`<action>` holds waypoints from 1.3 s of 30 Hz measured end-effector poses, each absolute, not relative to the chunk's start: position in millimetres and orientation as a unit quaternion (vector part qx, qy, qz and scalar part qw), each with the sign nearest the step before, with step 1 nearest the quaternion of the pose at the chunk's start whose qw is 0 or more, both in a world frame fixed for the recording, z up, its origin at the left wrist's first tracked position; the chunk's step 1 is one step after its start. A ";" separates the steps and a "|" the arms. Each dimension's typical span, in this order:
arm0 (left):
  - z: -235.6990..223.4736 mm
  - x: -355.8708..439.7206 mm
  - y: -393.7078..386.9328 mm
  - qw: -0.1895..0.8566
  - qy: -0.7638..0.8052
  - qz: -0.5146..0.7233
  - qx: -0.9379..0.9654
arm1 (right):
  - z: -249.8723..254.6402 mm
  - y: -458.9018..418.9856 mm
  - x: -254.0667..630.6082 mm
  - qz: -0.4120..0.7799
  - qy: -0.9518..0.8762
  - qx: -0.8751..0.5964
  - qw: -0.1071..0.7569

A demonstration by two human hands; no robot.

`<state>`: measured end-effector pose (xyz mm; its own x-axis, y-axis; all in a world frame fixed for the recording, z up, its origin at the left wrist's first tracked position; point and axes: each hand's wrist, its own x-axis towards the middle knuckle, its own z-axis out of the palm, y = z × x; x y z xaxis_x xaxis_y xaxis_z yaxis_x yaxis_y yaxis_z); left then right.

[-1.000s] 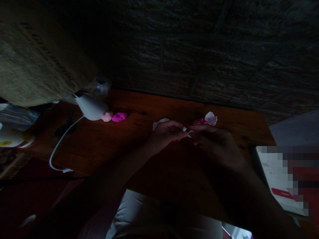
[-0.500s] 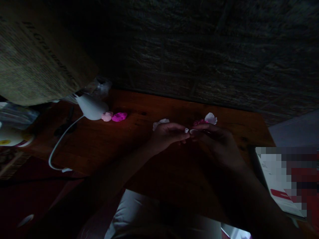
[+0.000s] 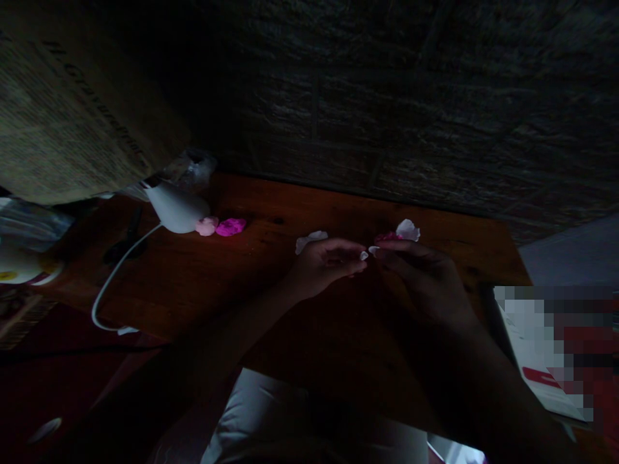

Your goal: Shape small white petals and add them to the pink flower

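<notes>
My left hand (image 3: 326, 264) pinches a small, pale, curled piece (image 3: 364, 256) between thumb and forefinger. Close by on the right, my right hand (image 3: 425, 270) grips a thin white flake, shaped like a petal (image 3: 374, 250), at its fingertips. A narrow gap parts the two pieces. Behind the left hand lies a crumpled white lump (image 3: 310, 240), partly covered by it. Beyond the right fingers sit a dark pink crinkled lump (image 3: 387, 236) and a white ruffled piece (image 3: 409, 230). The scene is dim, and the material of these pieces is unclear.
On the left of the wooden table (image 3: 271, 277) stands a white lamp-like object (image 3: 176, 206) with a white cable (image 3: 109, 290). Beside it are a light pink lump (image 3: 207, 225) and a bright magenta lump (image 3: 231, 227). A printed paper bag (image 3: 87, 109) leans in at upper left.
The fingertips of both hands have shifted slightly. The curled piece in the left hand has turned and moved a little right; the petal-like flake in the right hand has tilted.
</notes>
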<state>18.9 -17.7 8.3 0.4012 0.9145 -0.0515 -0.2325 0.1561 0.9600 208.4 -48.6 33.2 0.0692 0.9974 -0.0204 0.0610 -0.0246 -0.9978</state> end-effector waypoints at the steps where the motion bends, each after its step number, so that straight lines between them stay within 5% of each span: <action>1: 8.5 19.1 -17.7 0.670 0.349 0.427 0.497 | 33.3 -48.5 207.8 0.474 -0.489 -0.539 0.495; 39: 5.4 16.1 -17.3 0.624 0.349 0.413 0.564 | 34.9 -48.6 206.2 0.468 -0.489 -0.528 0.513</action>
<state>16.1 -17.3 5.4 0.4153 0.9092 0.0306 -0.1212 0.0219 0.9924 206.2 -48.6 34.9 0.0834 0.9965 0.0064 0.0358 0.0034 -0.9994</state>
